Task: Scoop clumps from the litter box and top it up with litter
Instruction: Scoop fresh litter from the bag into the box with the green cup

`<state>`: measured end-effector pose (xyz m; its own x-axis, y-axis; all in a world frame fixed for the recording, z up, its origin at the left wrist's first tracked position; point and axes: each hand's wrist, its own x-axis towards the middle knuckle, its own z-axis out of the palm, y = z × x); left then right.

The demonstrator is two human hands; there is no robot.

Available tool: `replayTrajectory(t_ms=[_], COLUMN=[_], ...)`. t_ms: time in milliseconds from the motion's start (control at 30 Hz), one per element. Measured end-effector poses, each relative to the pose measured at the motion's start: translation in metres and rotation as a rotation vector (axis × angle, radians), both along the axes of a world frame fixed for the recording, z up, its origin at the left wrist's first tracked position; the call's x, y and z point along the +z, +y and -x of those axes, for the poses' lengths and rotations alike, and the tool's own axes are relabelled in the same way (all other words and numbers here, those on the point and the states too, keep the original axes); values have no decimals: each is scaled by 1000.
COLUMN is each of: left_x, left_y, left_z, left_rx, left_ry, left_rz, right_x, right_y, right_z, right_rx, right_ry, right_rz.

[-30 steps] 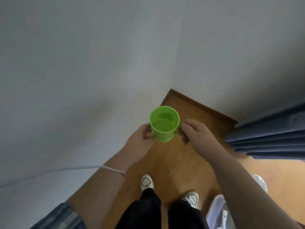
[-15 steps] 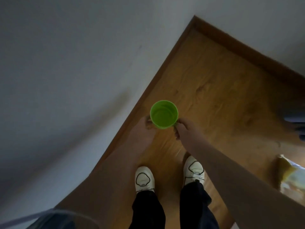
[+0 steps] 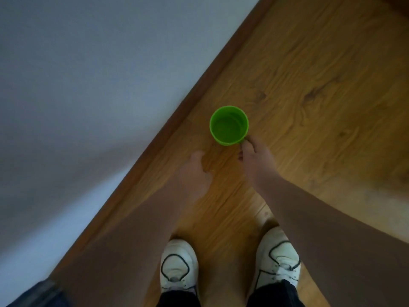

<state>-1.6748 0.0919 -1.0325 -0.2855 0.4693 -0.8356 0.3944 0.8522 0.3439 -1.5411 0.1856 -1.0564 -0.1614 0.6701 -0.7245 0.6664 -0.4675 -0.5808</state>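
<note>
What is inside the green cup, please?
Inside the green cup only its own green walls and bottom show; no litter is visible there. The right hand grips it at the handle side and covers the handle.

Indoor, reads as a home, at the edge of a room. Wood-grain laminate floor (image 3: pixel 309 63) fills the right and lower frame. A brown skirting board (image 3: pixel 176 116) runs diagonally from top centre to lower left, with a plain pale painted wall (image 3: pixel 88 74) at upper left. Household-type green plastic cup (image 3: pixel 229 125) mid-frame, white sneakers (image 3: pixel 178 264) at bottom. Which room: cannot tell.
</note>
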Motion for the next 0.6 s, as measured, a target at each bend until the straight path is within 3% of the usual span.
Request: replayTrajectory(t_ms=[167,333,500,600], left_x=[4,20,58,105], left_y=[25,43,42,34], left_z=[-2,-2,-2,-6], left_rx=[7,-125,-238,-368], left_ry=[-11,61,94,173], left_rz=[-45,-67,-35,-29], right_x=[-17,-22,27,89], right_y=[21,33,30,21], right_z=[2,-1,-17,-35], right_rx=[-34,-1,48,149], right_ry=[19,52,-12,-108], right_rz=[20,64,91,47])
